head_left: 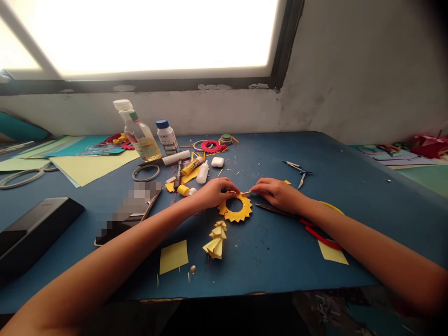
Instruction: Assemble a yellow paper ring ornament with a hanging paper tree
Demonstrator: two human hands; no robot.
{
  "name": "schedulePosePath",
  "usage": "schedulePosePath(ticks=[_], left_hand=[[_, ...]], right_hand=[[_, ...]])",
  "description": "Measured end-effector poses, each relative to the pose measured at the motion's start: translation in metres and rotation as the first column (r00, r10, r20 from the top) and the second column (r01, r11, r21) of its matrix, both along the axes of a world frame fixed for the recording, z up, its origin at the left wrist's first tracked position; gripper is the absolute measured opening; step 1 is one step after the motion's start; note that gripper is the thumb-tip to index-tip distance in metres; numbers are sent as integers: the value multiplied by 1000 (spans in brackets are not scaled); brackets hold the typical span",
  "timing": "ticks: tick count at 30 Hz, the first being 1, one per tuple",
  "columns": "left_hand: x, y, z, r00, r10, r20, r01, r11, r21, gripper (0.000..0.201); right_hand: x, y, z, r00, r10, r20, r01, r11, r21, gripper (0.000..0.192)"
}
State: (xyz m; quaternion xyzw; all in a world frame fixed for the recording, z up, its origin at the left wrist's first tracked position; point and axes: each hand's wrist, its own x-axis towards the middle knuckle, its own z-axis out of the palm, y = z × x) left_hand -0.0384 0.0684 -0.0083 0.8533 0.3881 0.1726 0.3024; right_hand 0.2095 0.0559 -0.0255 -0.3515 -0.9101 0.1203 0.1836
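Note:
A yellow ring of folded paper (241,215) with a pointed, zigzag rim lies on the blue table. My left hand (217,191) has its fingers closed on the ring's upper edge. A thin pale stick (246,192) is pinched in my right hand (279,194), its tip touching or very close to the ring's top. Under my right wrist lie scissors (322,237) with red and yellow handles, blades pointing at the ring. Just below the ring stands a pale yellow folded-paper piece in stacked tiers (215,243), with a bit of red thread under it.
A yellow paper square (174,256) and a bead (192,269) lie near the front edge. Behind are a white squeeze bottle (202,172), a glue stick (192,166), an earbud case (217,162), a glass bottle (142,137) and a red paper ring (211,146). A black case (38,228) sits left.

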Motion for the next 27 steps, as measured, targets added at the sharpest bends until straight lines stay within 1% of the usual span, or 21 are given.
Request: schedulePosePath(ticks=[11,17,21,27], left_hand=[[0,1,-5,1000,-7,4,7,1000,12,26],[1,0,-4,1000,5,9,-5,1000,11,24],[2,-1,-3,1000,15,-1,-15,1000,6,24],[2,0,-4,1000,18,0,-18,1000,5,25]], right_hand=[[3,1,-2,1000,11,-18,-10,999,38,30],[0,-3,0,1000,-14,-11,14,998,60,30],[0,-5,1,1000,-6,-8,7,997,72,29],[1,-4,0,999,-39,-13,40,995,87,29]])
